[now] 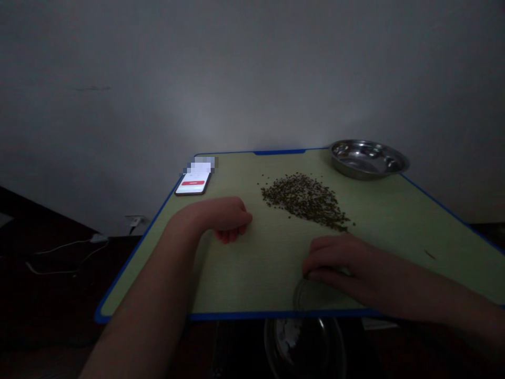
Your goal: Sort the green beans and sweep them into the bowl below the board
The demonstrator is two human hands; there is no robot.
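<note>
My left hand [231, 218] is curled into a loose fist over the left-middle of the table, and its fingers hide whatever may be inside. To its right lies a spread pile of small dark seeds or grains [303, 197]. My right hand [335, 258] is closed near the front edge, thumb and fingertips pressed together. What those fingers hold, if anything, does not show. Just below its fingertips is the faint curved rim of a clear round object [299, 295], partly hidden by the hand. A shiny round bowl [268, 342] stands lower, beyond the table's front edge.
At the back right of the pale green table [244, 279] with blue edging sits a wide steel basin [369, 163]. A lit phone [193, 181] lies at the back left. One thin brown sliver [430, 255] lies to the right. Behind is a wall; a white cable [59, 268] runs low at left.
</note>
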